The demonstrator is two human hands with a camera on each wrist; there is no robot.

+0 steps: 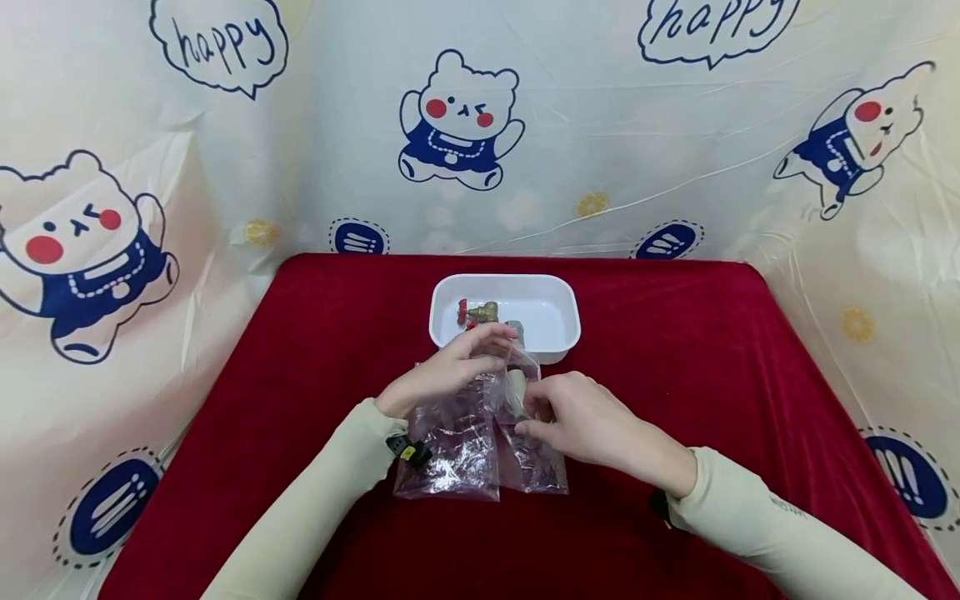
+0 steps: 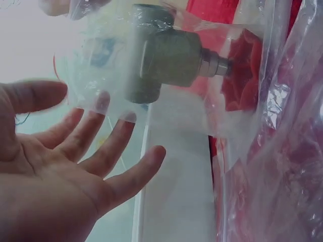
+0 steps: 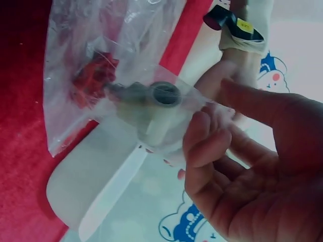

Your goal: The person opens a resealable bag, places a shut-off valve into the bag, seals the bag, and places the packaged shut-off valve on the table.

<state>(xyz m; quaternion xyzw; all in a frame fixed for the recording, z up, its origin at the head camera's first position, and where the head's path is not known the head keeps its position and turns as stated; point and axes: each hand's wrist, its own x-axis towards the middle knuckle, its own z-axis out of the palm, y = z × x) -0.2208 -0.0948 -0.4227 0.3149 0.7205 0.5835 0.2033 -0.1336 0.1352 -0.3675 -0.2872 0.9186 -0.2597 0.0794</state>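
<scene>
A gate valve with a grey-green T-shaped body (image 2: pixel 151 55) and a red handwheel (image 2: pixel 242 70) sits inside a clear plastic bag (image 3: pixel 75 45). My right hand (image 1: pixel 588 417) is at the right side of this bag, its curled fingers gripping the bag near its edge, as the right wrist view shows. My left hand (image 1: pixel 453 371) reaches in from the other side, fingers spread and nearly straight. In the left wrist view, the tips of some of those fingers (image 2: pixel 103 101) show through the film beside the valve body. Another clear bag (image 1: pixel 450 454) lies under the left hand.
A white plastic tray (image 1: pixel 558 321) stands behind the hands. In it are a brass valve with a red handwheel (image 1: pixel 480 312) and a grey piece (image 1: pixel 515 331), partly covered by the left hand. Red cloth (image 1: pixel 675 350) covers the table, and a printed curtain (image 1: pixel 555 125) hangs around it.
</scene>
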